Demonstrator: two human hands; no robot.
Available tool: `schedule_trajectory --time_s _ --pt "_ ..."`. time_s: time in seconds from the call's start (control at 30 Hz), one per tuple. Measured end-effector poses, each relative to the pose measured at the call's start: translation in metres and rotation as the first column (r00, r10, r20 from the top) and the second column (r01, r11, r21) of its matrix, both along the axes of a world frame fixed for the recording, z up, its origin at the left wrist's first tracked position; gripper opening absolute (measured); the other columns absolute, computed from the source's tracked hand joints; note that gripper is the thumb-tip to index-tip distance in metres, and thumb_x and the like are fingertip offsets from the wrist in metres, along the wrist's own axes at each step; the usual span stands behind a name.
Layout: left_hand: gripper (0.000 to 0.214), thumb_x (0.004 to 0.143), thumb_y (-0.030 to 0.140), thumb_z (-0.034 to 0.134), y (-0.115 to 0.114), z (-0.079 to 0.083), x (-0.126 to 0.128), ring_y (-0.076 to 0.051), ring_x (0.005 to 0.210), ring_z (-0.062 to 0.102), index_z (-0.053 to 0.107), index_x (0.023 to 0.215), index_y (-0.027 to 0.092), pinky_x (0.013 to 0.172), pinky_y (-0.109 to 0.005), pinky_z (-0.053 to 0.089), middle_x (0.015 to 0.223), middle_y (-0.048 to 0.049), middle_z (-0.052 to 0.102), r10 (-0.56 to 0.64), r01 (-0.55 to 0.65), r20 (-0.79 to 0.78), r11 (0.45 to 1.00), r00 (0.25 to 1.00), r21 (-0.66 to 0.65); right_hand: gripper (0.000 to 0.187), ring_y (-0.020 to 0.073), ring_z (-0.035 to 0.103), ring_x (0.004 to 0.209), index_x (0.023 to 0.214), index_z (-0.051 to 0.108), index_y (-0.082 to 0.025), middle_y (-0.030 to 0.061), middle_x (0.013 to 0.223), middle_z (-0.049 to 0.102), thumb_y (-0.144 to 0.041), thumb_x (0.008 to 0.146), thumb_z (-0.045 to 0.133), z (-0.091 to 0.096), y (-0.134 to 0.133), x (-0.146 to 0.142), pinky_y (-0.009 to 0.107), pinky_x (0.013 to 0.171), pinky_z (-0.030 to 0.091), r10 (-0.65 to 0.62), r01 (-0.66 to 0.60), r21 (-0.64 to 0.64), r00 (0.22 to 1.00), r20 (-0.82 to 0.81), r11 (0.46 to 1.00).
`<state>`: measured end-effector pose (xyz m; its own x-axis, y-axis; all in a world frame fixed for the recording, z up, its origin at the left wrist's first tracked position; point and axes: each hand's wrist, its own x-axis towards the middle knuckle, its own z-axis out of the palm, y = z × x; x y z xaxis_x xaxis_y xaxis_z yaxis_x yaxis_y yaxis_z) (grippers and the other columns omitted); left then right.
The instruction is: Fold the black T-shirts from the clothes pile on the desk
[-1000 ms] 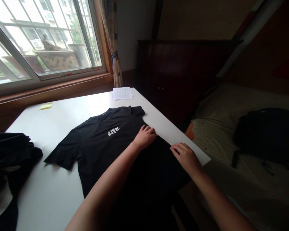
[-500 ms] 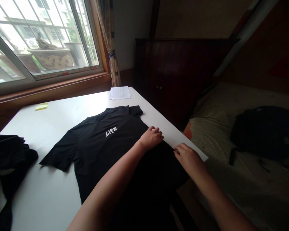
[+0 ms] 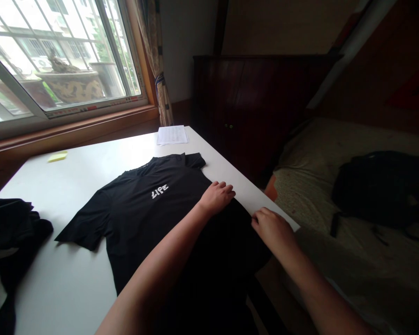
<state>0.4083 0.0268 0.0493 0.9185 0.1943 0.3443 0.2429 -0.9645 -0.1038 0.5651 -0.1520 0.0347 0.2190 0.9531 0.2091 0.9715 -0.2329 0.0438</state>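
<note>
A black T-shirt (image 3: 136, 204) with white lettering on its chest lies spread over the white table (image 3: 73, 298), its collar toward the window side. My left hand (image 3: 218, 196) is at the shirt's right side edge, its fingers curled onto the cloth. Farther down that same edge, near the table corner, my right hand (image 3: 270, 225) pinches the shirt's side with closed fingers. My left forearm crosses over the shirt's body and hides part of it. The shirt's lower part merges into dark shade near my body.
Another heap of dark clothing (image 3: 17, 232) lies at the table's left. Printed papers (image 3: 172, 135) and a yellow sticky-note pad (image 3: 57, 156) rest toward the back. A dark wooden cabinet (image 3: 247, 102) stands behind the table; a black backpack (image 3: 380, 190) is on the bed (image 3: 307, 163) at right.
The whole view has shifted slightly. Both hands remain at the shirt's right edge in nearly the same places, and the shirt lies as before.
</note>
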Motion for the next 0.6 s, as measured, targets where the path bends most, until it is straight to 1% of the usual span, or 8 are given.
schedule_trajectory --time_s 0.07,0.17,0.23,0.33,0.37,0.43,0.53,0.6 --pt "0.022 0.103 0.024 0.045 0.000 -0.001 0.000 -0.023 0.092 0.057 0.066 0.098 0.020 0.077 -0.038 0.041 0.102 -0.0086 0.064 0.010 -0.010 -0.009 1.000 1.000 -0.026 0.018 0.0224 0.065 0.074 0.076 0.069 -0.021 0.0077 0.084 0.070 -0.019 0.086 0.054 0.003 0.001 0.001 0.033 0.067 0.043 -0.016 0.016 -0.005 0.999 -0.042 1.000" --pt "0.020 0.103 0.024 0.046 0.000 -0.004 0.001 -0.021 0.089 0.059 0.066 0.102 0.020 0.077 -0.035 0.044 0.101 -0.0079 0.065 0.029 -0.031 -0.021 0.997 0.999 -0.071 0.013 0.0221 0.066 0.075 0.075 0.068 -0.022 0.0059 0.083 0.073 -0.022 0.082 0.057 0.005 0.002 0.011 0.032 0.066 0.043 -0.045 0.049 0.011 0.972 -0.232 0.999" --pt "0.019 0.103 0.023 0.046 -0.001 -0.006 0.002 -0.020 0.087 0.060 0.065 0.104 0.020 0.075 -0.034 0.045 0.098 -0.0072 0.065 0.041 -0.043 -0.025 0.995 0.999 -0.086 0.011 0.0214 0.067 0.074 0.076 0.067 -0.023 0.0043 0.080 0.073 -0.026 0.080 0.058 0.005 0.001 0.020 0.030 0.067 0.044 -0.064 0.078 0.019 0.915 -0.398 0.997" --pt "0.019 0.103 0.020 0.044 -0.001 -0.010 0.005 -0.020 0.085 0.060 0.062 0.108 0.019 0.072 -0.032 0.047 0.095 -0.0066 0.065 0.061 -0.063 -0.027 0.993 0.998 -0.097 0.013 0.0207 0.067 0.071 0.079 0.065 -0.023 0.0022 0.077 0.073 -0.032 0.080 0.056 0.001 -0.002 0.031 0.029 0.064 0.045 -0.080 0.105 0.006 0.797 -0.599 0.994" --pt "0.019 0.103 0.020 0.044 -0.002 -0.011 0.006 -0.021 0.086 0.060 0.061 0.109 0.018 0.071 -0.033 0.047 0.095 -0.0070 0.065 0.070 -0.072 -0.026 0.993 0.997 -0.099 0.013 0.0204 0.067 0.069 0.081 0.063 -0.023 0.0014 0.075 0.073 -0.033 0.081 0.055 -0.001 -0.003 0.032 0.029 0.062 0.045 -0.081 0.107 0.002 0.767 -0.636 0.994" --pt "0.018 0.103 0.021 0.044 -0.003 -0.015 0.009 -0.022 0.090 0.059 0.060 0.110 0.018 0.070 -0.033 0.048 0.099 -0.0084 0.065 0.089 -0.091 -0.022 0.991 0.996 -0.097 0.012 0.0197 0.065 0.066 0.084 0.060 -0.024 0.0001 0.073 0.072 -0.034 0.083 0.053 -0.004 -0.005 0.032 0.028 0.059 0.044 -0.080 0.109 0.001 0.737 -0.671 0.994" --pt "0.018 0.103 0.022 0.043 -0.006 -0.020 0.012 -0.025 0.096 0.057 0.059 0.111 0.018 0.070 -0.034 0.048 0.106 -0.0100 0.063 0.118 -0.118 -0.010 0.989 0.993 -0.089 0.016 0.0192 0.064 0.063 0.094 0.058 -0.025 -0.0010 0.072 0.071 -0.038 0.089 0.050 -0.007 -0.010 0.029 0.028 0.058 0.043 -0.070 0.099 0.004 0.726 -0.684 0.995" --pt "0.018 0.103 0.022 0.043 -0.007 -0.024 0.013 -0.025 0.097 0.056 0.059 0.111 0.018 0.071 -0.034 0.048 0.108 -0.0099 0.062 0.134 -0.134 -0.001 0.987 0.991 -0.087 0.021 0.0193 0.061 0.059 0.100 0.057 -0.026 -0.0027 0.066 0.068 -0.044 0.092 0.049 -0.010 -0.014 0.029 0.028 0.057 0.041 -0.066 0.085 -0.005 0.737 -0.672 0.996"
